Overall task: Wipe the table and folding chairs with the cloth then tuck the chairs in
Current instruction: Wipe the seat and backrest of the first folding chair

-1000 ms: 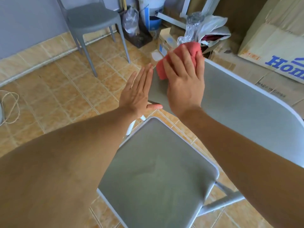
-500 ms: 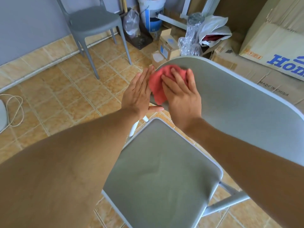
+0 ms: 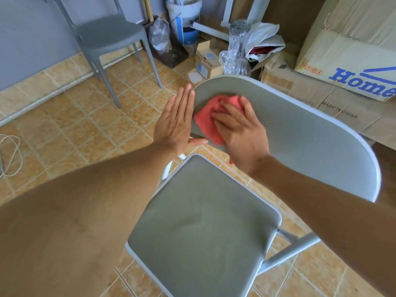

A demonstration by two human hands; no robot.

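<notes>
Leftmost, the left hand (image 3: pixel 174 123) braces the folding chair's backrest (image 3: pixel 300 136) at its edge, fingers straight and together. Beside it, the right hand (image 3: pixel 240 129) presses the red cloth (image 3: pixel 205 123) flat on the backrest, fingers spread. Best to sweep rightward in overlapping passes; the rim is rounded, and cardboard boxes (image 3: pixel 300 88) crowd close behind.

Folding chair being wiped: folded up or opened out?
Opened out. Its seat lies flat below the backrest, against which the right hand presses the red cloth; the left hand lies flat at its edge.
</notes>
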